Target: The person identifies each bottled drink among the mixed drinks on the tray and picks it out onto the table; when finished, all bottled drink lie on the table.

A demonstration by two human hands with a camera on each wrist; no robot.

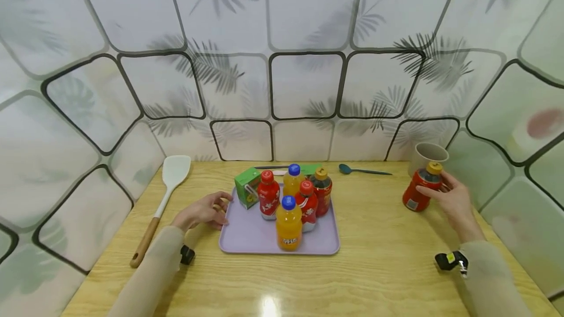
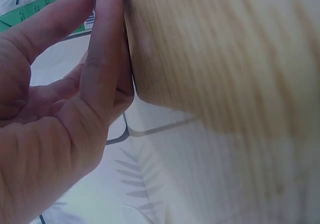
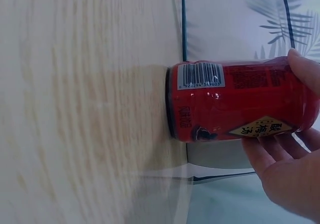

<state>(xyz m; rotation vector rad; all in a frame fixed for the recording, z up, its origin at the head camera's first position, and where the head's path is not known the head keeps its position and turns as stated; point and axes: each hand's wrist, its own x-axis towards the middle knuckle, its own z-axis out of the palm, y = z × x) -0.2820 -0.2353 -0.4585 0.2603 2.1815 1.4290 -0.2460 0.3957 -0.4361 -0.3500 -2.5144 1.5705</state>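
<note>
In the head view, my right hand (image 1: 456, 204) grips a dark drink bottle (image 1: 416, 192) with a red label and yellow cap, upright at the right of the table. The right wrist view has the bottle's red label (image 3: 245, 98) between thumb and fingers, its base close to the tabletop. My left hand (image 1: 204, 212) pinches the left rim of a lilac tray (image 1: 246, 238). On that tray stand a green drink carton (image 1: 248, 187), two red bottles (image 1: 269, 197), two orange soda bottles (image 1: 289, 226) with blue caps, and another yellow-capped dark bottle (image 1: 321, 192).
A beige mug (image 1: 429, 153) stands right behind the held bottle. Along the back wall lie a teal spoon (image 1: 352, 169) and a flat green item (image 1: 310, 169), partly hidden by bottles. A white spatula (image 1: 174, 170) with a wooden handle lies at the left. Patterned walls border the table.
</note>
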